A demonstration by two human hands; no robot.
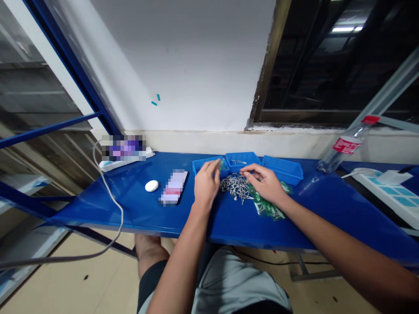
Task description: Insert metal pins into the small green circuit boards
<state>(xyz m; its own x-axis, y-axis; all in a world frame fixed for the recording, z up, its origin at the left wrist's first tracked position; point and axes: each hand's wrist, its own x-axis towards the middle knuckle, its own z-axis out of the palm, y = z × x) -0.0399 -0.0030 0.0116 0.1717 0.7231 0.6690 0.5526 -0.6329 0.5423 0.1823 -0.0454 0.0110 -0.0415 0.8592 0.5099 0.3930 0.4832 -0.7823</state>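
My left hand [207, 181] is closed in front of the left blue bin [200, 165], with a small clear greenish plastic bag [222, 164] at its fingertips. Fingers pinched, my right hand [264, 182] hovers over the back of a heap of silver screws [238, 187]; what it grips is too small to make out. A pile of filled green-tinted plastic bags [269, 210] lies under and in front of the right wrist. In the middle blue bin [244, 157] rest a few long metal pieces.
A third blue bin [283, 169] stands at the right of the row. On the blue table [131, 211] are a phone [175, 187] and a white oval case [152, 186]. Power strips lie at left and right, one [389, 192] beside a plastic bottle [343, 146]. A grey cable [119, 205] hangs at left.
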